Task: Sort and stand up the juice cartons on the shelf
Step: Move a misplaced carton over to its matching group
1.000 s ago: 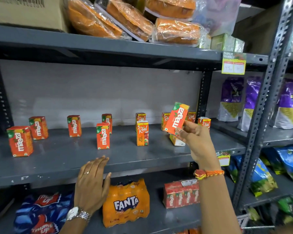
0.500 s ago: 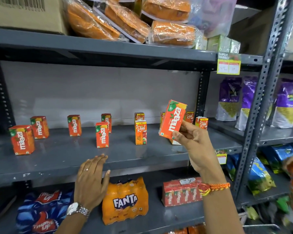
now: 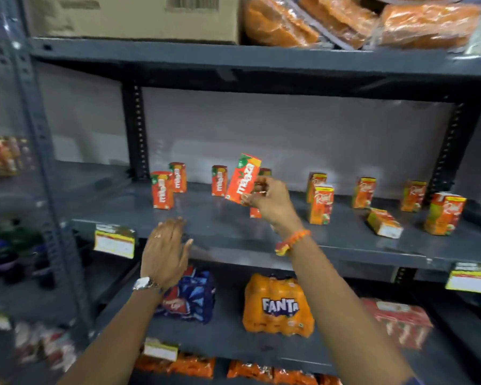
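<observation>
Maaza carton [image 3: 243,179] is tilting in the pinching right hand [image 3: 271,201] above the shelf [image 3: 331,243]; upright cartons are crowding behind it. Left hand [image 3: 165,251], fingers spread and holding nothing, is hovering at the front edge.

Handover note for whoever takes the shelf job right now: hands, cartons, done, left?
Right hand: holds a tilted Maaza carton above the middle shelf.
Left hand: empty, open, at the shelf's front edge.
Done: standing Maaza cartons grouped left, standing Real cartons right.
Left: set the held carton upright with the Maaza group; stand up the fallen Real carton on the right.
</observation>
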The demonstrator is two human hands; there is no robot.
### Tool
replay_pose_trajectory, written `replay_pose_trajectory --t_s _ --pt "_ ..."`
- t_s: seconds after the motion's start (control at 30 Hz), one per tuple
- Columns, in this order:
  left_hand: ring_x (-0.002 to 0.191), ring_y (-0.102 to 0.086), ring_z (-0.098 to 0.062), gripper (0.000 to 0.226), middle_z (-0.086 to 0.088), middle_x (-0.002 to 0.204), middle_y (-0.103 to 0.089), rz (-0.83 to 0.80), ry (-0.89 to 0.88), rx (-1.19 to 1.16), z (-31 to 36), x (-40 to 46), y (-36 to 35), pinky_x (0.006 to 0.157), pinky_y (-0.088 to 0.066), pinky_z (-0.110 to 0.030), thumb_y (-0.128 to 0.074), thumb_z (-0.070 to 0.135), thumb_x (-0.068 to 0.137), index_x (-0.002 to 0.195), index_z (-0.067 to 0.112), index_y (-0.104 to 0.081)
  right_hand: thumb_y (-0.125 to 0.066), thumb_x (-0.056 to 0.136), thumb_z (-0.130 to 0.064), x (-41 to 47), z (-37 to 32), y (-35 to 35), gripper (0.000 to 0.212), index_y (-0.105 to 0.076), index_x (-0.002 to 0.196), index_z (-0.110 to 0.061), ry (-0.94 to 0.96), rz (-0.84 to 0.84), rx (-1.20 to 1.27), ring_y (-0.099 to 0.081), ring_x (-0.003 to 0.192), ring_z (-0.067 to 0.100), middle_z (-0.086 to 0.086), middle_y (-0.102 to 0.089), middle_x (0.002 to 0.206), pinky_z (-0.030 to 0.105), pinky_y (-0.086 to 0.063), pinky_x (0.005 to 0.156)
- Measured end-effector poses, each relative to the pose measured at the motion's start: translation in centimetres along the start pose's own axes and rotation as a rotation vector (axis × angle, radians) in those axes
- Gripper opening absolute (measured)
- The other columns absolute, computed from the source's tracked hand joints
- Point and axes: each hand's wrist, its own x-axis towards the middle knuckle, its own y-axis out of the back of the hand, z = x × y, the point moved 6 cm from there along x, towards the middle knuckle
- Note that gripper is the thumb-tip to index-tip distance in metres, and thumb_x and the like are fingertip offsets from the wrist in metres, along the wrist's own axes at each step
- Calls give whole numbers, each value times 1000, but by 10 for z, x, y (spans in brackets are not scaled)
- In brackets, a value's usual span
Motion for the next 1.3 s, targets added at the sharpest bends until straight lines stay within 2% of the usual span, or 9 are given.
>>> replay_pose_trajectory --t_s 0.13,0.23,0.6,0.73,0.8,0.93,1.1,1.2,1.3 --pt "123 -53 -30 45 -9 135 -58 -6 -20 -6 -1 2 3 114 -31 -41 -47 34 94 133 12 -52 -73 72 12 33 20 -63 35 -66 105 0 8 -42 -238 -65 82 18 15 -73 93 44 -58 86" --pt "128 -50 -26 47 -7 139 -55 -11 -18 -7 -2 1 0 117 -28 -39 -45 36 95 135 13 -50 -75 77 3 49 40 -84 28 -68 103 -2 -12 -69 -370 -67 90 19 16 -75 105 33 -54 87" --pt "136 -43 -21 51 -2 146 -50 -1 24 -23 -7 0 -14 122 -16 -33 -42 42 96 141 17 -45 -74 86 -11 58 56 -100 51 -55 132 -2 -76 -155 -569 -62 121 35 17 -64 131 48 -47 104" --pt "135 -44 -22 51 -3 145 -51 16 18 -32 -6 0 -14 121 -17 -34 -43 41 96 140 17 -46 -67 90 -6 46 44 -84 37 -61 125 0 -47 -131 -534 -67 108 31 14 -70 116 47 -52 102" --pt "135 -45 -23 51 -3 144 -52 38 17 -41 -5 -1 -13 121 -21 -37 -42 41 96 140 16 -47 -60 89 2 36 31 -56 28 -66 117 1 9 -64 -387 -64 91 22 4 -68 93 42 -52 96" --pt "135 -45 -29 52 -9 143 -53 128 47 -44 5 -1 -10 119 -24 -43 -40 38 96 138 10 -49 -60 89 -4 7 7 57 21 -73 105 -6 75 269 -267 -71 93 24 6 -73 95 40 -57 89" --pt "143 -37 -29 57 -10 151 -45 91 -122 -54 84 3 -26 121 -20 -45 -38 37 96 145 7 -43 -60 91 -38 -35 16 246 37 -76 98 -6 -113 830 -665 -69 97 40 21 -75 100 40 -53 81" --pt "144 -34 -27 60 -9 153 -43 81 -190 -99 149 5 -37 122 -17 -42 -38 41 96 147 9 -41 -59 91 -45 -35 48 299 51 -67 110 2 -425 780 -807 -63 110 45 28 -67 118 44 -51 87" --pt "145 -34 -25 62 -6 154 -42 59 -248 -131 212 9 -47 123 -13 -38 -35 45 97 149 11 -39 -54 92 -50 -25 77 304 59 -60 126 -2 -641 489 -959 -59 121 41 22 -61 133 43 -48 96"
